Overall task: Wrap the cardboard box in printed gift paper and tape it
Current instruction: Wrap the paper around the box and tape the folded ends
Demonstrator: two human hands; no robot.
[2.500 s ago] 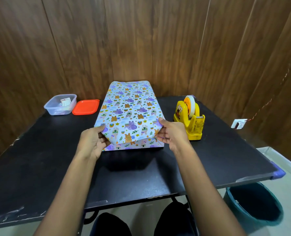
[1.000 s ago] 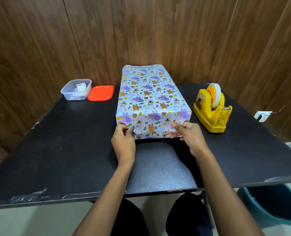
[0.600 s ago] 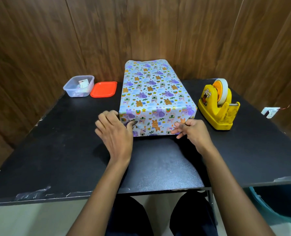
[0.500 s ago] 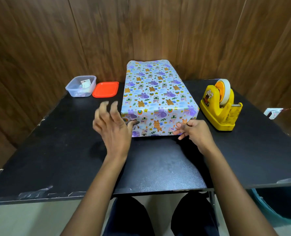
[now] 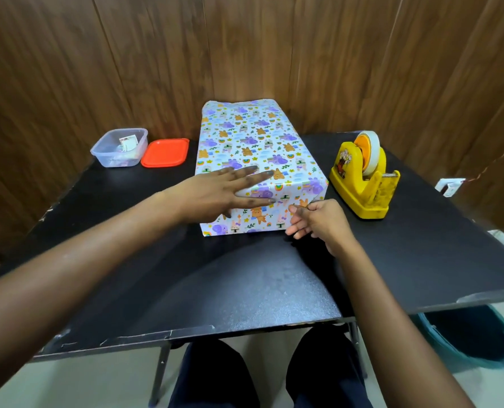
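Observation:
The box [image 5: 253, 142], covered in white gift paper printed with purple and orange animals, lies lengthwise on the black table [image 5: 245, 278]. My left hand [image 5: 221, 191] reaches across from the left, its fingers straight and spread over the near top edge and near end face. My right hand [image 5: 315, 219] is at the lower right corner of the near end; thumb and forefinger touch the paper fold there, the other fingers hang loosely curled. A yellow tape dispenser [image 5: 362, 178] with a roll of tape stands just right of the box.
A clear plastic tub [image 5: 118, 147] with small items and its orange lid [image 5: 165, 152] sit at the back left. Wooden panelling closes the back. A teal bucket [image 5: 465, 337] stands on the floor under the table's right corner. My knees are below the front edge.
My left hand has lifted off the box's left near corner and swung right, now spread flat over the near top edge. My right hand stays at the right near corner.

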